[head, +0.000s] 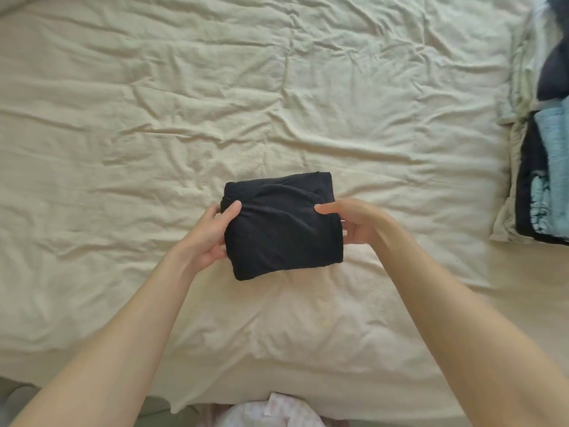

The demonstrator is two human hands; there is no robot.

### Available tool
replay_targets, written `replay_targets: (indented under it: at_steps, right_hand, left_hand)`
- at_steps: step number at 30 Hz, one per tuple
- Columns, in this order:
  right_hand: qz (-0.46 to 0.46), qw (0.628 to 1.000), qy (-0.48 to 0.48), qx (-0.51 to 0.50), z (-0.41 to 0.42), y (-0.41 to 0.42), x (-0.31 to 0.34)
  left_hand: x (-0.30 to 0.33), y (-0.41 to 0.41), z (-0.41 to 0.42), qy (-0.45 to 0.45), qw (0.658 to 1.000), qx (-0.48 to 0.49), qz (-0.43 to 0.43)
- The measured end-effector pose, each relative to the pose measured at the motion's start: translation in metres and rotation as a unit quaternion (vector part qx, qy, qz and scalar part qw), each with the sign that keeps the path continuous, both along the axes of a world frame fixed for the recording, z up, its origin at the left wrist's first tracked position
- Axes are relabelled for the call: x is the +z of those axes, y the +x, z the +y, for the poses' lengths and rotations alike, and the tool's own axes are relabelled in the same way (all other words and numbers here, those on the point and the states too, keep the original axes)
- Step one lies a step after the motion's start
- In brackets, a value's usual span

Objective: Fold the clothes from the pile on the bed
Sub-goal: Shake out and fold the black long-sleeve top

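I had the folded black garment (281,223) grasped between my left grip (212,232) and right grip (351,224), its stack of folded clothes (542,177) lying far right, nearer the right.

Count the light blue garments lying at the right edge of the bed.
2 visible: a larger light blue piece and a patterned pale blue one beside it, both in the stack; the frame edge may hide more.

Black garment (283,223), folded square, on the bed (154,118).
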State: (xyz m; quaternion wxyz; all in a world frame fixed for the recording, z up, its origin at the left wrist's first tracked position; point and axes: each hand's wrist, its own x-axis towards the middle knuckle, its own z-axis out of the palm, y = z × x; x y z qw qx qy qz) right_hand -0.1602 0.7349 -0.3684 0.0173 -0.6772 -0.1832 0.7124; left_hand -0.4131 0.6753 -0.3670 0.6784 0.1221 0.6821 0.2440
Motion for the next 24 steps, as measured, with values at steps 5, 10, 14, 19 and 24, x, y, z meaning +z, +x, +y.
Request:
replay_targets:
  at_steps: [5, 10, 14, 19, 24]
  right_hand:
    - [0.025, 0.999, 0.019, -0.04, -0.063, 0.021, 0.068]
    - [0.057, 0.99, 0.067, -0.106, -0.152, 0.046, 0.141]
    - [0.055, 0.976, 0.108, -0.181, -0.226, 0.063, 0.187]
    - [0.036, 0.947, 0.163, -0.275, -0.31, 0.084, 0.219]
    - [0.0, 0.889, 0.228, -0.398, -0.379, 0.109, 0.233]
  left_hand:
    - [0.061, 0.0, -0.045, 0.005, 0.998, -0.063, -0.019]
    - [0.124, 0.011, -0.086, 0.047, 0.986, -0.152, -0.054]
    - [0.165, 0.037, -0.116, 0.085, 0.967, -0.235, -0.05]
    - [0.192, 0.083, -0.157, 0.122, 0.946, -0.297, -0.039]
    - [0.207, 0.136, -0.188, 0.146, 0.926, -0.344, -0.046]
